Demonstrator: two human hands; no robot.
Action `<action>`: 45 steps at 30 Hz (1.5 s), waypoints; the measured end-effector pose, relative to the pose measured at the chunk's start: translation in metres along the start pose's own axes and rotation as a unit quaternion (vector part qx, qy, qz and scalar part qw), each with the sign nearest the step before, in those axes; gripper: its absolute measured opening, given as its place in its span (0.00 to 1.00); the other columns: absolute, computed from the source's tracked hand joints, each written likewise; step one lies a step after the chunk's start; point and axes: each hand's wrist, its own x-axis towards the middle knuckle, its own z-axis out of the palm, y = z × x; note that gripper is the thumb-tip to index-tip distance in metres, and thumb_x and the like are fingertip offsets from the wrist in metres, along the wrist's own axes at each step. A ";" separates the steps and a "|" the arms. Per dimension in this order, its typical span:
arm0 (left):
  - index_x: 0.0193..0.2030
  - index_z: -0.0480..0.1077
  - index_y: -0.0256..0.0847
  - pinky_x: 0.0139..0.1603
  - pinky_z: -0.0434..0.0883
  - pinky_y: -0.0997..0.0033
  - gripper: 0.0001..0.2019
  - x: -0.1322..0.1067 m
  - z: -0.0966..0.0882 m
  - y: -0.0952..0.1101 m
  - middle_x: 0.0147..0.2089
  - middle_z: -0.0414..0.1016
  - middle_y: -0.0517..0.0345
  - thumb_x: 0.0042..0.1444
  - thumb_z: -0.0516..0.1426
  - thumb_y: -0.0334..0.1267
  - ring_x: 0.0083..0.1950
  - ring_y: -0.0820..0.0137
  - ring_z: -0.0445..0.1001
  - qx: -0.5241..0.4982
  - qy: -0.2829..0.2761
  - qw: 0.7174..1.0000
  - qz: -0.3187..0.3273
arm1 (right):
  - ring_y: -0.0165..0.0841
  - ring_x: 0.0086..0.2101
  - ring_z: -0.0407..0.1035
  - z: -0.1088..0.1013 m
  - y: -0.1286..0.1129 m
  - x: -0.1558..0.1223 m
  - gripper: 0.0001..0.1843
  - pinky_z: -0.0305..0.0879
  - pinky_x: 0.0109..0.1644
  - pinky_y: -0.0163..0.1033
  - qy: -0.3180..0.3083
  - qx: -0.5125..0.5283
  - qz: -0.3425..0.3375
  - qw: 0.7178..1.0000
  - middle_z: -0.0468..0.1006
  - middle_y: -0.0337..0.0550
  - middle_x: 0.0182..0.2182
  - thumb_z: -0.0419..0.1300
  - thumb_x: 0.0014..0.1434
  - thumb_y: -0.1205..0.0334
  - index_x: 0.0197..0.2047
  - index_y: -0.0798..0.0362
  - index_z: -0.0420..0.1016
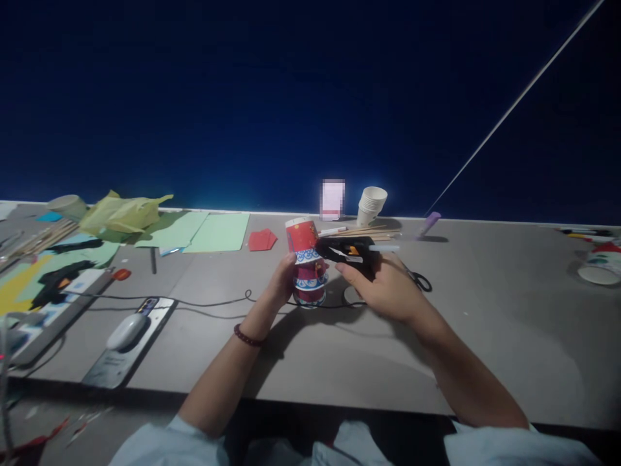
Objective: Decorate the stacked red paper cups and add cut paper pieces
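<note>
A tower of red paper cups (309, 275) with blue and white patterned bands stands in front of me, leaning slightly. My left hand (283, 281) wraps round its left side, with fingers partly hidden behind the cups. In my right hand (388, 285) is a black hot glue gun (352, 251), its nozzle pointing left at the side of the upper cup. A pale glue stick (385, 248) sticks out of the gun's rear. The gun's dark cord (276, 304) runs left across the table. Beneath the gun lies a small round pale object (352, 296), partly covered.
Stacked white paper cups (371, 206) and wooden sticks (373, 232) lie at the back. Scissors (421, 281) are right of my hand. On the left are a power strip (63, 317), a phone (109, 369) with a white case on it, green paper (218, 232) and a yellow bag (123, 217).
</note>
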 end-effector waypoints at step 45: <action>0.39 0.75 0.35 0.37 0.75 0.65 0.25 -0.003 0.008 0.004 0.32 0.81 0.49 0.42 0.66 0.54 0.32 0.63 0.78 0.036 -0.020 0.999 0.010 | 0.39 0.33 0.77 0.001 0.003 0.001 0.16 0.70 0.38 0.41 0.014 0.012 -0.001 1.000 0.82 0.42 0.28 0.56 0.63 0.52 0.45 0.49 0.81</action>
